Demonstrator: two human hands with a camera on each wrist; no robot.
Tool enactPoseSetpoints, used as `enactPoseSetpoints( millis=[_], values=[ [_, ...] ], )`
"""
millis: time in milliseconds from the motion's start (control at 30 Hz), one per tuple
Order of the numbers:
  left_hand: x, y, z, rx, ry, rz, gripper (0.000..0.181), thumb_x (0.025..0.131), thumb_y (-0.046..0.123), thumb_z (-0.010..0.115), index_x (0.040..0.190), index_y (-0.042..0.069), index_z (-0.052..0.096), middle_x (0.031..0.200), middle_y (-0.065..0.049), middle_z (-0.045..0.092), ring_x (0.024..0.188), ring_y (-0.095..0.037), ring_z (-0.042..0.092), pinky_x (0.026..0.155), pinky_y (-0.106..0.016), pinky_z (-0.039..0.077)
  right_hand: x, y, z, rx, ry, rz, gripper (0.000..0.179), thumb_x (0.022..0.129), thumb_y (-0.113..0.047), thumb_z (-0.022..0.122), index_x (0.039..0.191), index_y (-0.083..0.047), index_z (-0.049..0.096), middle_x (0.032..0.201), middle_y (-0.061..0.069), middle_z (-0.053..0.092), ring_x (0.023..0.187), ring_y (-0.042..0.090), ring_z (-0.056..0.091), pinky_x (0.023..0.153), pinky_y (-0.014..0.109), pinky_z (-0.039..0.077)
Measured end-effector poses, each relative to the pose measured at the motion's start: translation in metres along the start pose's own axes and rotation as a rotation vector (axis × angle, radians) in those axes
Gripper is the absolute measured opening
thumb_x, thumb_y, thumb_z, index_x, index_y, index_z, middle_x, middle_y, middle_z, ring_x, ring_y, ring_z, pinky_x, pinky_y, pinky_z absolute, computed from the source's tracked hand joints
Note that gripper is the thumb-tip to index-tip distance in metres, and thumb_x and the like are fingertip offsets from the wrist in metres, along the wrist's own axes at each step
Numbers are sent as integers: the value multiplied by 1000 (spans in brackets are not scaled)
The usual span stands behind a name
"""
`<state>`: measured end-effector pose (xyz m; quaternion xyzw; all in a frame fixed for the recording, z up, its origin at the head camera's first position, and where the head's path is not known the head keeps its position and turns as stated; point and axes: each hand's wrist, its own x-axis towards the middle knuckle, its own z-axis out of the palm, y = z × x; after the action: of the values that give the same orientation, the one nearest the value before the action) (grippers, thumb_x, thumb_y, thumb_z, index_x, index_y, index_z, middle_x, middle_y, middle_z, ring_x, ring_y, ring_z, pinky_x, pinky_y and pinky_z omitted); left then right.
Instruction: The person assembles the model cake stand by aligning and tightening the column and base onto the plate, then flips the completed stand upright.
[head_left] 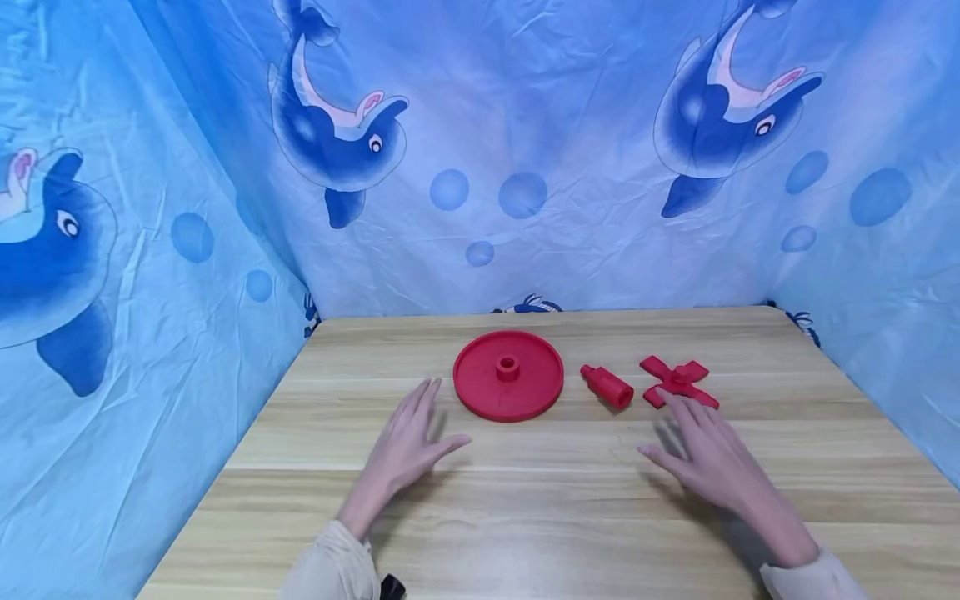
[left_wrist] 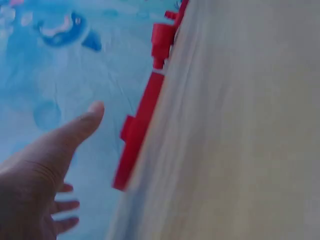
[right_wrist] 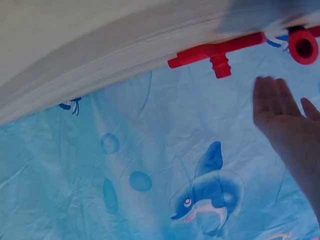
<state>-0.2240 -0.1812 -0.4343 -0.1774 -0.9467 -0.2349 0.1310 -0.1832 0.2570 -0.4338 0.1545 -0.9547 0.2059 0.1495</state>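
A round red disc [head_left: 474,385] with a raised rim and a hollow central hub lies on the wooden table. To its right is a red stepped tube [head_left: 606,385], narrow at one end and open at the wide end. Farther right lies a red four-armed cross piece [head_left: 679,377]; a ribbed peg [right_wrist: 220,66] stands up from its middle. My left hand [head_left: 405,442] is left of the disc, holding nothing, its fingers extended and thumb spread. My right hand [head_left: 708,458], fingers likewise extended, is in front of the cross piece and overlaps its near arm in the head view.
The pale wooden tabletop [head_left: 525,517] reaches back to a blue curtain [head_left: 600,250] printed with dolphins and bubbles, which also hangs along both sides. A small black object [head_left: 392,587] shows beside my left sleeve [head_left: 337,567].
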Motion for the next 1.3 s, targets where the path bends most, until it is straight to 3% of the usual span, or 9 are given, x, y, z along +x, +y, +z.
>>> enactPoseSetpoints(
  millis=[233,433,567,667,900,1300],
  values=[
    [35,-29,22,-321,-32,-74,100,81,45,89,160,8,38,159,-15,43,146,-36,39,114,-62,34,32,6,9,140,-1,71,82,91,-39,81,153,-1,43,135,24,57,124,44,50,94,71,47],
    [59,-41,36,-434,-84,-125,107,76,48,92,161,13,38,160,-11,42,148,-34,36,114,-64,33,55,12,20,190,-39,107,85,89,-34,83,153,3,41,140,29,53,121,45,56,94,67,51],
    [70,-42,41,-517,-137,-132,113,74,47,94,163,13,33,161,-5,41,149,-27,36,116,-53,36,66,12,27,191,-73,136,84,89,-37,83,150,4,43,137,30,54,118,45,57,93,65,52],
    [74,-45,43,-520,-161,-135,117,73,47,94,164,12,30,161,-4,41,149,-24,36,117,-48,36,71,11,30,182,-85,145,83,88,-37,83,148,5,45,129,28,58,113,42,59,90,61,55],
    [81,-50,45,-409,-187,-142,119,74,56,91,165,11,28,163,-9,38,151,-29,31,117,-55,33,77,12,35,155,-90,160,77,85,-33,86,142,5,51,108,17,64,96,32,59,81,52,58],
    [84,-52,45,-399,-196,-139,113,74,53,91,163,14,33,159,-9,45,148,-30,36,116,-55,36,81,14,40,146,-63,125,60,86,-21,84,132,7,57,102,15,63,87,28,56,72,41,53]
  ],
)
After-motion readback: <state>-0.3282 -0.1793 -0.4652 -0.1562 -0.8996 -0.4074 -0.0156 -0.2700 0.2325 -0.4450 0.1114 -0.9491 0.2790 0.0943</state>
